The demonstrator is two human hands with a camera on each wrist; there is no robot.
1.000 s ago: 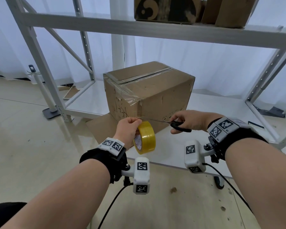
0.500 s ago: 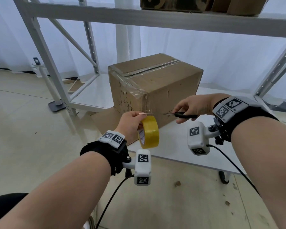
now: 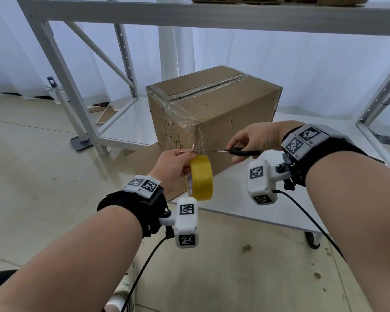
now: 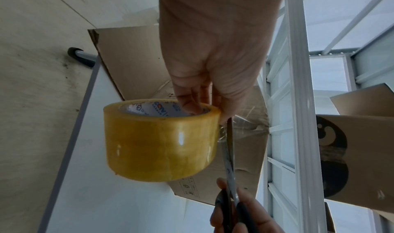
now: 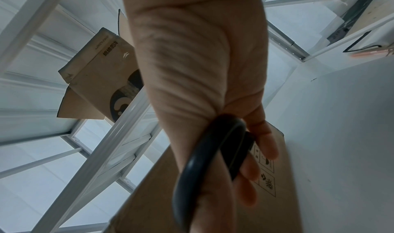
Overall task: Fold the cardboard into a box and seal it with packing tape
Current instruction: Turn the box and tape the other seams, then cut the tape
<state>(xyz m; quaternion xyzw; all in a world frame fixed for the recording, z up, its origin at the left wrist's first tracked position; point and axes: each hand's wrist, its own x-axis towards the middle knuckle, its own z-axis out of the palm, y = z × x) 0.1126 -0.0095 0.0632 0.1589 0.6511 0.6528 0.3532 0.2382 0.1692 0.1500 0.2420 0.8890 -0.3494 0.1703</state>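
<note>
The cardboard box (image 3: 214, 113) is seen standing folded on the white desk (image 3: 279, 208), under the metal shelf frame (image 3: 61, 70); its top seam is covered by clear tape that runs down over the near corner. From that corner a short crinkled strip of tape (image 3: 197, 143) is stretched toward the yellow tape roll (image 3: 200, 177), which is gripped by the left hand (image 3: 173, 167) with fingers hooked into its core. The scissors (image 3: 236, 151) are gripped by the right hand (image 3: 254, 140), whose fingers are curled through the black handle loops.

Compared with a second ago, the blades have been drawn back to the right: then they reached across to the roll, now their tips are seen in the head view apart from the strip. In the left wrist view, however, the blade is lined up against the tape just beside the roll, so whether the strip has been fully severed cannot be told. The roll has also been raised slightly.

The cut is judged to be made or nearly made. If so, the loose tail remains to be pressed down onto the box's side for the seal to be finished.
</note>
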